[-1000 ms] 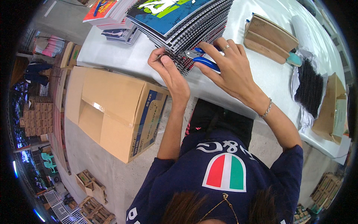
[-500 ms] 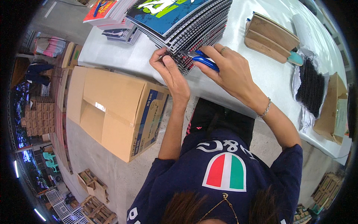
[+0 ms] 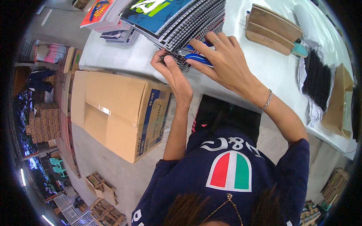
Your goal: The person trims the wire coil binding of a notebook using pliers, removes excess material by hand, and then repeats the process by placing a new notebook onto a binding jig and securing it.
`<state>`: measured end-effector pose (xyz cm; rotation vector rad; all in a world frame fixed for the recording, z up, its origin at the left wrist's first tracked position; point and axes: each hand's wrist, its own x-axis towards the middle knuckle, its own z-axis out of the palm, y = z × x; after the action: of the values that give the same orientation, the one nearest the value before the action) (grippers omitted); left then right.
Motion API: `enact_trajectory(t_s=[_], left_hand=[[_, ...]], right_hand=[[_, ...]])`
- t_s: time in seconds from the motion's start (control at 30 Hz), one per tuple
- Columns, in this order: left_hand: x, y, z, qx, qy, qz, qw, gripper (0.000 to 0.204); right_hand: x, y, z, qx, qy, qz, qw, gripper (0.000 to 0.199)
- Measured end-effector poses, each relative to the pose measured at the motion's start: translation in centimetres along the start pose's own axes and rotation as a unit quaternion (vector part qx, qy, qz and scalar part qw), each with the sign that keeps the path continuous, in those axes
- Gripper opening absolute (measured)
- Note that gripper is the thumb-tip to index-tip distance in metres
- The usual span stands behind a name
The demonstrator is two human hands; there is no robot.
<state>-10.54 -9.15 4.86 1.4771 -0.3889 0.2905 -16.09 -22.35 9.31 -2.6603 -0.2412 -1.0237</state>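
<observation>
My left grip (image 3: 175,77) is at the near corner of the spiral-notebook stack (image 3: 188,30) on the bench (image 3: 264,62); whether it pinches, I can't tell. I'm seemingly trimming coils (image 3: 184,66), blue-handled pliers (image 3: 200,58) held in my right grip (image 3: 228,56); next calls for a steady squeeze.

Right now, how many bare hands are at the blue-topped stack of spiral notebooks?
2: the left hand at the near corner of the stack; the right hand beside it, holding blue-handled metal pliers. Some fingers are hidden.
</observation>
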Motion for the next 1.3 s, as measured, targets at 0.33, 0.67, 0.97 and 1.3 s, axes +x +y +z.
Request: enact_trajectory(t_s=[0.33,0.67,0.97,1.3], left_hand=[[0.2,-0.4,0.0,-0.041,0.021,-0.012,0.999,0.043],[-0.7,-1.0,0.0,0.027,0.001,0.030,0.999,0.033],[-0.4,-1.6,-0.9,0.067,0.008,0.035,0.997,0.030],[-0.4,-2.5,-0.6,-0.028,0.017,0.035,0.999,0.032]], right_hand=[[-1.9,0.4,0.3,0.066,-0.038,0.090,0.993,0.036],[-1.9,0.6,1.4,0.008,0.019,0.026,0.999,0.036],[-2.4,0.0,0.7,0.113,-0.091,0.162,0.976,0.036],[-2.3,-0.2,2.1,0.023,0.014,0.050,0.998,0.037]])
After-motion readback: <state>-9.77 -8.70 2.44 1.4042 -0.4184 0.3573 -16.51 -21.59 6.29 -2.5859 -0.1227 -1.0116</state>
